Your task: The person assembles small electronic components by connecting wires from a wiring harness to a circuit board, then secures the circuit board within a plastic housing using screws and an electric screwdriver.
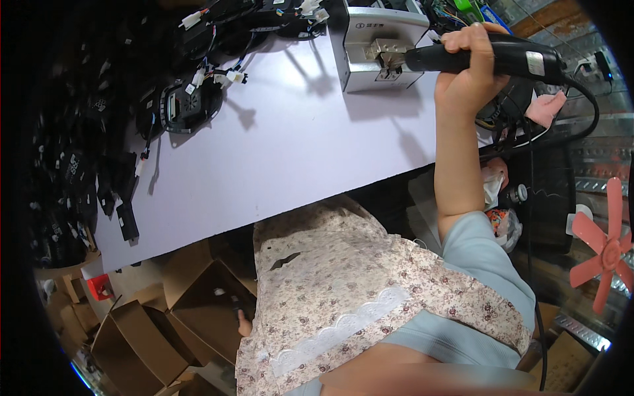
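My right hand (472,69) is wrapped around a black corded electric screwdriver (522,56), held almost level. Its narrow end meets the metal front of a silver screw feeder (383,39) at the back of the table; the very tip is hard to see there. Low at the left, my left hand (244,326) shows only as a bit of finger beside my floral apron, above an open cardboard box. A small dark piece with a pale end (231,298) sticks out from those fingers, its kind unclear. The rest of that hand is hidden.
Black round housings (188,105) with wires and white connectors lie on the white tabletop (284,145) at back left. Many black parts (72,171) crowd the left edge. Open cardboard boxes (142,336) stand below. A black cable (591,125) loops at right, near a pink fan (607,247).
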### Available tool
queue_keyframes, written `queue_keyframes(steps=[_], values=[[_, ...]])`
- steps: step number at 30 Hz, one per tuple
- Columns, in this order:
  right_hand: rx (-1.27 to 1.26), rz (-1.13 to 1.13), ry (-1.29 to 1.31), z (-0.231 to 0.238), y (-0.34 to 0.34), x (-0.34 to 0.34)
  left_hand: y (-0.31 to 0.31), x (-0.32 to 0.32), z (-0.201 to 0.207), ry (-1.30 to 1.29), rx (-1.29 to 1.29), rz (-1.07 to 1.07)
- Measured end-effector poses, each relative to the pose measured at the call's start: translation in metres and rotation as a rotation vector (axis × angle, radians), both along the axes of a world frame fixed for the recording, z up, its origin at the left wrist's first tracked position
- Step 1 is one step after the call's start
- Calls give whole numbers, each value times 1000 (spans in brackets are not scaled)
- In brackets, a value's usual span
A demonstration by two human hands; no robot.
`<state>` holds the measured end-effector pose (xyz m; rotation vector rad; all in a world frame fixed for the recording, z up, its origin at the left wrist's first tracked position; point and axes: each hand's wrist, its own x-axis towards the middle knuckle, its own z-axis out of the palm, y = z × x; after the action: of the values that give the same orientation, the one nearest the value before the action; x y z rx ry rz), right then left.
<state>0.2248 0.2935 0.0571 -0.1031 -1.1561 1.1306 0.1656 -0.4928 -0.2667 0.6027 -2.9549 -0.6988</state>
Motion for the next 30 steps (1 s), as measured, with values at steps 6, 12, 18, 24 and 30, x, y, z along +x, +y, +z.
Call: queue_keyframes(steps=[6, 12, 18, 24, 30], values=[[371, 334, -391, 1, 22, 17, -78, -20, 28, -177, -522, -554], [212, -78, -374, 11, -30, -24, 314, -137, 283, -986, 592, -1214], [-30, 109, -345, 25, -31, -12, 480, -231, 258, 587, -59, -1139], [-199, 330, -114, 15, -49, 16, 519, -258, 239, 564, -336, -1004], [-191, 471, -107, 18, -63, 28, 470, -183, 261, 410, 40, -1460]])
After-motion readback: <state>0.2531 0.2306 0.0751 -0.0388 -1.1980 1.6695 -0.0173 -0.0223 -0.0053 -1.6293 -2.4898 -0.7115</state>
